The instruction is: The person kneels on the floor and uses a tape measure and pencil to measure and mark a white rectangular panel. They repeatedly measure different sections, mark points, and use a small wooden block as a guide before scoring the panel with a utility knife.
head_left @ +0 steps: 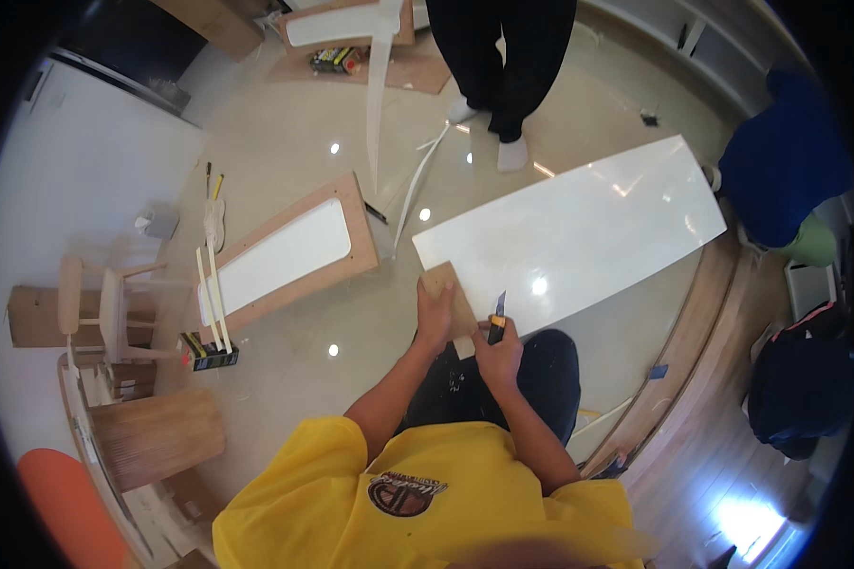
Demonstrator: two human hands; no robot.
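Observation:
My left hand is closed on a small flat brown board, held at a slant over the near left corner of a large glossy white panel. In my right hand is a utility knife with a yellow and black handle, its blade bare and pointing away from me. The fingers of that hand are close to the board's lower end; whether they touch it, I cannot tell. The white panel lies in front of me and reaches off to the far right.
Left of centre lies a wood-framed white panel with pale strips across its end. A black box sits beside it. Someone in black trousers stands beyond the panel. A wooden chair is at left, a dark backpack at right.

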